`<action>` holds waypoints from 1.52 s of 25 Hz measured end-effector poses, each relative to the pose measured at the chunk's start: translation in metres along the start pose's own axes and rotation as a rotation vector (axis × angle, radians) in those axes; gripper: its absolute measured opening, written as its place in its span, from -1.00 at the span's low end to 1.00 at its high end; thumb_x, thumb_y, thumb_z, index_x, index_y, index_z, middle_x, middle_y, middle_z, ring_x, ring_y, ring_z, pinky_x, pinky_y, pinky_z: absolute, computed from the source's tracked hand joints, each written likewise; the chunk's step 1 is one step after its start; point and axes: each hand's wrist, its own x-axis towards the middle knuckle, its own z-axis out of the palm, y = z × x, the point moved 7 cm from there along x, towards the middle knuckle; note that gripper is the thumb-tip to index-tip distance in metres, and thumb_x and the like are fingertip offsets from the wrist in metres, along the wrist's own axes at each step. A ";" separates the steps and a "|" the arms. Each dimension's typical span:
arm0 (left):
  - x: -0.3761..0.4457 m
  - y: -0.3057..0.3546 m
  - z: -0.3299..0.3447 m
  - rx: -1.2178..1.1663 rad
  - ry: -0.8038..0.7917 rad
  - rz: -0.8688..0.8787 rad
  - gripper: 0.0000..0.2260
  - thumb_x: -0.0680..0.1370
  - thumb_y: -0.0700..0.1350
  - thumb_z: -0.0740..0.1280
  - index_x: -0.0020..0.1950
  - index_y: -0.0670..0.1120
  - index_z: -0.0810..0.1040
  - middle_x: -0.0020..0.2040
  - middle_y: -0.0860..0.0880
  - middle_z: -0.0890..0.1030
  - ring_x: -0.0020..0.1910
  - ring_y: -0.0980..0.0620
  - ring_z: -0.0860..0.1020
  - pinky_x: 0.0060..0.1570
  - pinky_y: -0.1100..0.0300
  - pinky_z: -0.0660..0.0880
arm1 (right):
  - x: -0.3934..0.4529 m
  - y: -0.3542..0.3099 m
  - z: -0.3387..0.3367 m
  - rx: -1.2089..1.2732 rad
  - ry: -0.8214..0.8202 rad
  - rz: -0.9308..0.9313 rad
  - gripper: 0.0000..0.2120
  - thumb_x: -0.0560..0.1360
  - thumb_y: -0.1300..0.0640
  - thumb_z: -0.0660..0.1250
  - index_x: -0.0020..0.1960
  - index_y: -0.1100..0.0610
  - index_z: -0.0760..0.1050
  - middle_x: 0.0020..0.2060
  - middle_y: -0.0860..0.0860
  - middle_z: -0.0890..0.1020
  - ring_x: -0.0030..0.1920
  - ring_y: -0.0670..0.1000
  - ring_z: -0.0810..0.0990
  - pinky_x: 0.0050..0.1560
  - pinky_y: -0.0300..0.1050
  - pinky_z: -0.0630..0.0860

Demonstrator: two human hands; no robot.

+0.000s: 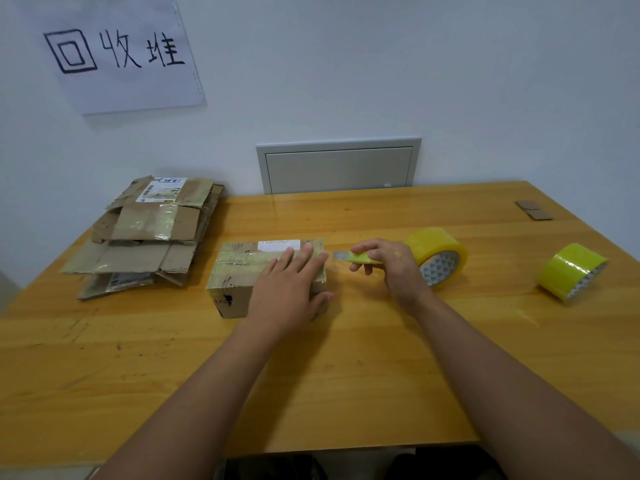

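A small taped cardboard box (239, 271) with a white label lies in the middle of the wooden table (346, 358). My left hand (291, 282) rests flat on the box's top right part, fingers straight and thumb down its right side. Just right of the box, my right hand (388, 265) grips a yellow utility knife (356, 257). Its short blade points left toward the box's right end and stays a little apart from it.
A pile of flattened cardboard boxes (145, 237) lies at the table's left. Two yellow tape rolls sit at the right, one (440, 258) just behind my right hand, the other (571, 271) near the right edge. A small cardboard scrap (533, 209) lies far right. A paper sign (121, 53) hangs on the wall.
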 end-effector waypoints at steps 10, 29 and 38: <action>0.001 0.000 0.001 0.000 0.013 0.003 -0.37 0.59 0.32 0.11 0.59 0.20 -0.03 0.62 0.07 -0.01 0.59 -0.03 -0.01 0.54 0.01 0.00 | -0.009 0.005 0.005 -0.242 -0.051 0.005 -0.78 0.36 0.17 0.20 -0.11 0.05 0.61 -0.27 0.01 0.63 -0.23 -0.14 0.57 -0.12 -0.20 0.48; 0.001 -0.002 0.002 -0.035 -0.011 0.017 -0.34 0.58 0.27 0.20 0.59 0.20 -0.05 0.62 0.08 -0.05 0.59 -0.02 -0.05 0.52 0.04 -0.05 | -0.064 0.025 -0.021 -0.511 -0.479 0.278 -0.87 0.48 0.21 0.45 -0.04 0.00 0.62 -0.14 -0.08 0.66 -0.16 -0.22 0.55 -0.10 -0.30 0.44; 0.000 -0.001 0.002 -0.041 -0.003 0.016 -0.34 0.58 0.25 0.20 0.59 0.20 -0.05 0.62 0.07 -0.05 0.59 -0.03 -0.05 0.52 0.03 -0.06 | -0.039 -0.012 -0.002 -0.783 -0.333 0.039 -0.87 0.52 0.13 0.38 0.05 0.03 0.63 -0.06 -0.04 0.58 -0.04 -0.08 0.51 -0.04 -0.26 0.42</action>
